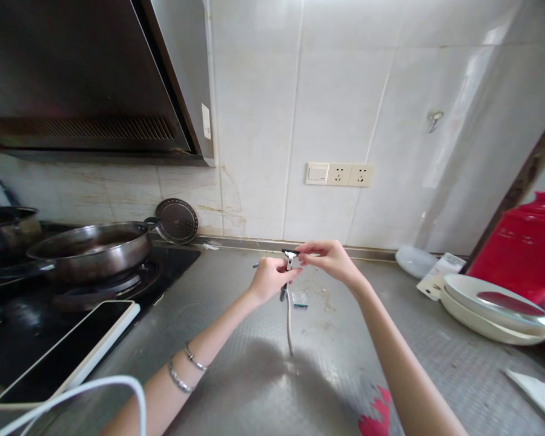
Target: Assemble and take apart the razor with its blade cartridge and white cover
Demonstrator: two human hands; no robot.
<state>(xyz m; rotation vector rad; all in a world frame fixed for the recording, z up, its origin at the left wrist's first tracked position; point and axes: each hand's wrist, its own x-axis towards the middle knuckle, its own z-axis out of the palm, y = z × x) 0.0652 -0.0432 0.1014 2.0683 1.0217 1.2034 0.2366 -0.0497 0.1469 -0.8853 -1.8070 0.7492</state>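
A razor (289, 261) with a black head, a silver neck and a dark handle is held up over the metal counter, its head at the top. My left hand (269, 281) is closed around its neck and handle. With the fingertips of my right hand (326, 259) I pinch the right end of the black head. Below the hands a pale cord (289, 327) runs toward me on the counter. Beside it lies a small clear plastic piece (298, 297) with a dark strip (300, 306) at its near edge.
At the left, a steel pan (95, 251) stands on the black stove (181, 257), and a phone (68, 357) lies near its edge. A range hood (95, 79) hangs above. White dishes (476, 315) and a red container (522, 242) are at the right. Sockets (340, 174) are on the wall.
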